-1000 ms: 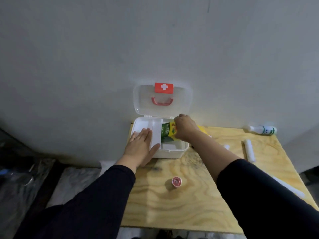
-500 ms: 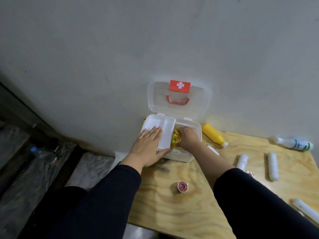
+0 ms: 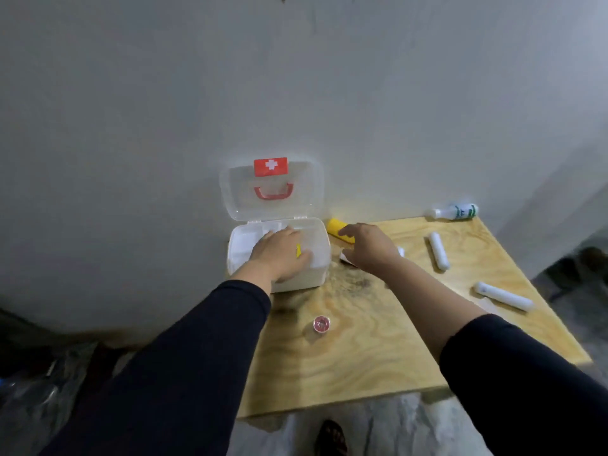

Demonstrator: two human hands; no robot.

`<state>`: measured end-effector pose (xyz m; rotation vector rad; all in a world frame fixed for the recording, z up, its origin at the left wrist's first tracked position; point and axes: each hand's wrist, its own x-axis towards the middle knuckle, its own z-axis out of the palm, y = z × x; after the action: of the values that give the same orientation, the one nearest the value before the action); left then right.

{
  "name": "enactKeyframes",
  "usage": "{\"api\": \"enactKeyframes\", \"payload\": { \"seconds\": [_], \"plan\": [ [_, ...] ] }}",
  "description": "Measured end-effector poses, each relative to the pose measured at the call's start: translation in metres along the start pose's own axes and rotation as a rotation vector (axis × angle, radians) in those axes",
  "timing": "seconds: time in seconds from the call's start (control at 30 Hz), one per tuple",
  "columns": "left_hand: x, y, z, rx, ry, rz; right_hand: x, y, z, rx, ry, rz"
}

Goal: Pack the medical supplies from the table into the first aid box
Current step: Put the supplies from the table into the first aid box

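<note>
The white first aid box (image 3: 320, 245) stands open at the back left of the wooden table (image 3: 378, 350), its clear lid with a red cross leaning on the wall. My left hand (image 3: 279, 255) lies flat over the box's inner tray, and a sliver of the yellow packet (image 3: 298, 251) shows beside its fingers. My right hand (image 3: 370, 250) hovers just right of the box with fingers spread and nothing in it, over a yellow bottle (image 3: 336, 228) lying by the wall.
A small red-capped jar (image 3: 321, 324) stands in front of the box. Two white rolls (image 3: 438, 251) (image 3: 502, 295) lie at the right, a green-and-white bottle (image 3: 455, 211) at the back right corner. A small white item (image 3: 344, 257) lies under my right hand.
My right hand has let go of the yellow packet inside the box and moved out to the right, above the yellow bottle. My left hand has slid further over the box.
</note>
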<state>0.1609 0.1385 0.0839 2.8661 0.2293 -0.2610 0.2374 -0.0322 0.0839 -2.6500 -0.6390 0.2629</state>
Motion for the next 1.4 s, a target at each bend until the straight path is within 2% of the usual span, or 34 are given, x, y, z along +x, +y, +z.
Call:
{"api": "enactKeyframes", "payload": {
  "seconds": [0.37,0.53,0.7,1.03,1.27,1.4],
  "plan": [
    [-0.004,0.140,0.050,-0.050,-0.245,0.233,-0.130,0.121,-0.029,-0.021,0.048,0.450],
    [0.005,0.181,0.065,0.019,-0.279,0.293,-0.155,0.169,-0.035,0.019,0.064,0.517],
    [0.013,0.205,0.082,0.001,-0.282,0.236,-0.150,0.208,-0.028,0.004,0.010,0.442],
    [0.016,0.226,0.120,-0.056,-0.288,0.080,-0.120,0.273,-0.014,-0.172,-0.162,0.066],
    [0.012,0.237,0.127,-0.094,-0.235,-0.022,-0.112,0.293,-0.015,-0.067,-0.220,-0.021],
    [0.013,0.234,0.111,-0.150,-0.167,-0.101,-0.102,0.281,-0.030,0.024,-0.171,-0.027]
  ]
}}
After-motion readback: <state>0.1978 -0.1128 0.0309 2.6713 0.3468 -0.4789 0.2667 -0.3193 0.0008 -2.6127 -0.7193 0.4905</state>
